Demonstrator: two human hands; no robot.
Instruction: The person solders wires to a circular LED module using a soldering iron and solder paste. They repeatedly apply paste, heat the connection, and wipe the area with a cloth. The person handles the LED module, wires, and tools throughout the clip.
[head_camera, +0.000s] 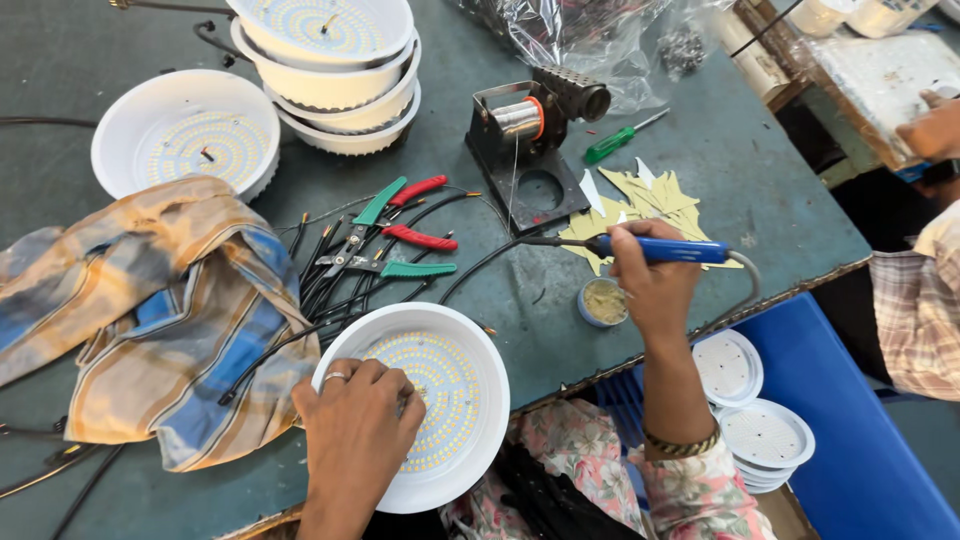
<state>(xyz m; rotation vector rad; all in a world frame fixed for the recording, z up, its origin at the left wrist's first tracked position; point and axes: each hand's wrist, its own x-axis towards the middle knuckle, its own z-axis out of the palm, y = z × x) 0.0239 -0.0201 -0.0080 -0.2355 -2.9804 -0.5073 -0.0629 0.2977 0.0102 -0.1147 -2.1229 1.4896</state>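
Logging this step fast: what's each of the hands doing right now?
Left hand: fingers curled, resting on the white LED lamp housing; any grip cannot be told.
Right hand: closed around the blue-handled soldering iron.
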